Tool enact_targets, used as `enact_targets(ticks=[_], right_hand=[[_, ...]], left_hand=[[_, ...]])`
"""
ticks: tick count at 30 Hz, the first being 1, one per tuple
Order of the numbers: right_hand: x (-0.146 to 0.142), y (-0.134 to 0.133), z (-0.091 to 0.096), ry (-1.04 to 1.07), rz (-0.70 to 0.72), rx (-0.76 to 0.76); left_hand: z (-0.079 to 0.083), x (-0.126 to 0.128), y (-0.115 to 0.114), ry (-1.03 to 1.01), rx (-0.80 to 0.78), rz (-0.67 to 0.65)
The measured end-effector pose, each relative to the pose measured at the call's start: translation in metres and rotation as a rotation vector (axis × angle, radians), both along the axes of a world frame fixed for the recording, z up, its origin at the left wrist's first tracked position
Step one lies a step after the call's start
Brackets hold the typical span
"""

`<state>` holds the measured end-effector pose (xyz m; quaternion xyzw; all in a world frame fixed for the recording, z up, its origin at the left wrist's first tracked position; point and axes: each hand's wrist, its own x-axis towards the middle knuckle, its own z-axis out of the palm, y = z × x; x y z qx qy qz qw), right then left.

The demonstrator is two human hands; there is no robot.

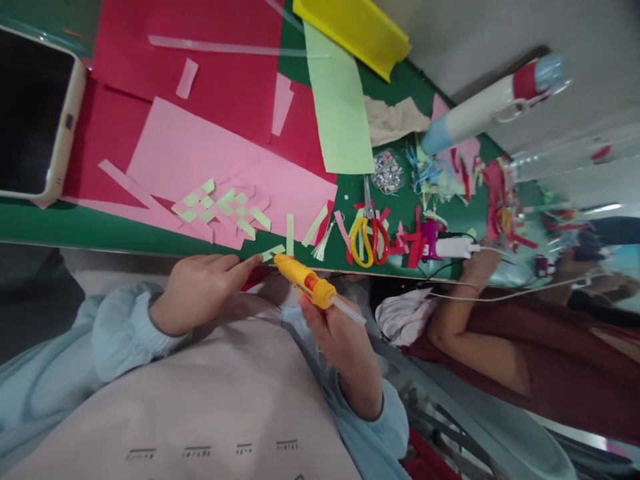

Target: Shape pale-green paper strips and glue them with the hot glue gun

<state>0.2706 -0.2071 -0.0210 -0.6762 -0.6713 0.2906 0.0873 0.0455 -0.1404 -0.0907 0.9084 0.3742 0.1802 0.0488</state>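
Observation:
My right hand is wrapped round a yellow hot glue gun, with a clear glue stick poking out of its back end. The gun's nozzle is beside a small light-green paper strip at the table's near edge. My left hand holds the other end of that strip at its fingertips; the thumb is hidden. Just beyond lie woven pink-and-green paper pieces on a pink sheet. Loose green strips and a white tassel lie nearby.
Scissors with yellow and red handles lie right of the strips. Behind them are a dish of small shiny bits and a bottle. A phone lies far left. At right, a co-worker's hand is near a white plug and cables.

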Motion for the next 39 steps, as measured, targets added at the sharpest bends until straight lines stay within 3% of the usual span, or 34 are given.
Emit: enact_targets(ticks=[5, 11, 39], right_hand=[[0.0001, 0.0, -0.0008, 0.01, 0.003, -0.008], [-0.003, 0.0007, 0.0, 0.005, 0.018, -0.022], [0.0013, -0.002, 0.0014, -0.025, -0.023, -0.01]], left_hand=[[-0.0039, -0.0001, -0.0023, -0.088, 0.09, -0.022], [-0.0005, 0.0024, -0.0021, -0.018, 0.022, -0.005], [-0.0021, 0.004, -0.0015, -0.068, 0.055, 0.007]])
